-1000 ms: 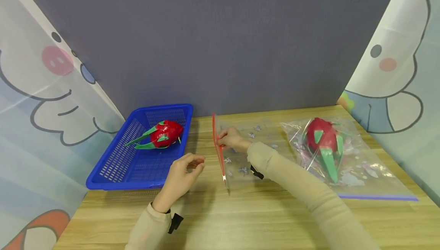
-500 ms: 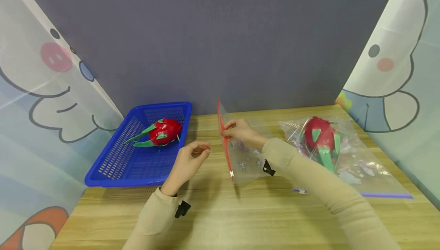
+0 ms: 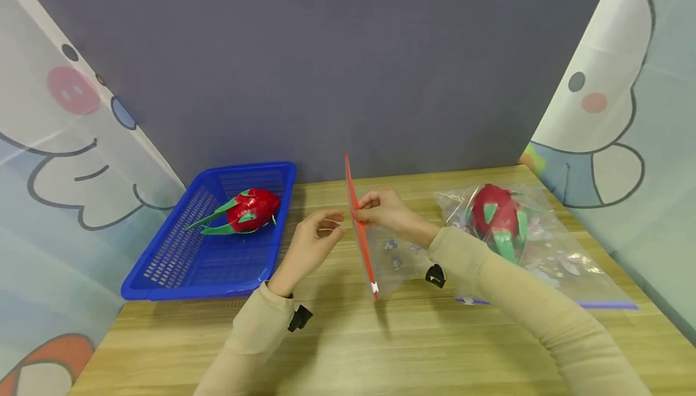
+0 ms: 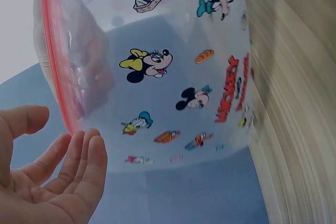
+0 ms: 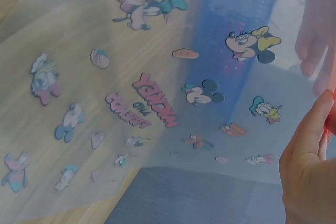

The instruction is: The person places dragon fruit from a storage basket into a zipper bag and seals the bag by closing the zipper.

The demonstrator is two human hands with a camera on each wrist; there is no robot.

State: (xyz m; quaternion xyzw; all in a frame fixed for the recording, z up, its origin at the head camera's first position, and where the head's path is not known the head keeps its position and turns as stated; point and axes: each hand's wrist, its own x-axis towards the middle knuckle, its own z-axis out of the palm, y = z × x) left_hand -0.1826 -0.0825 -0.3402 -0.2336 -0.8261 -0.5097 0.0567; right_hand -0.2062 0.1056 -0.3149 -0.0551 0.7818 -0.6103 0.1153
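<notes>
My right hand (image 3: pixel 396 213) pinches the red zip edge (image 3: pixel 367 257) of a clear zip bag (image 3: pixel 399 266), which stands upright near the middle of the table. Small cartoon prints cover the bag (image 4: pixel 157 72), and a white slider (image 3: pixel 374 287) sits at the near end of its zip. Just left of that edge is my left hand (image 3: pixel 311 243), fingers loosely bent and holding nothing. In the left wrist view, the fingertips of the left hand (image 4: pixel 63 182) come right up by the red edge. The right hand (image 5: pixel 310 161) shows at the right wrist view's edge.
On the left, a blue plastic basket (image 3: pixel 209 290) holds a red dragon fruit (image 3: pixel 255 208) with green leaf tips. A second zip bag (image 3: pixel 587 284), purple-edged, lies on the right with another dragon fruit (image 3: pixel 492 210) inside. A grey panel (image 3: pixel 337 69) stands behind the wooden table (image 3: pixel 337 353).
The right hand has raised the red-edged bag from lying low to standing upright and brought it slightly nearer. My left hand has moved up and right, closer to the zip edge.
</notes>
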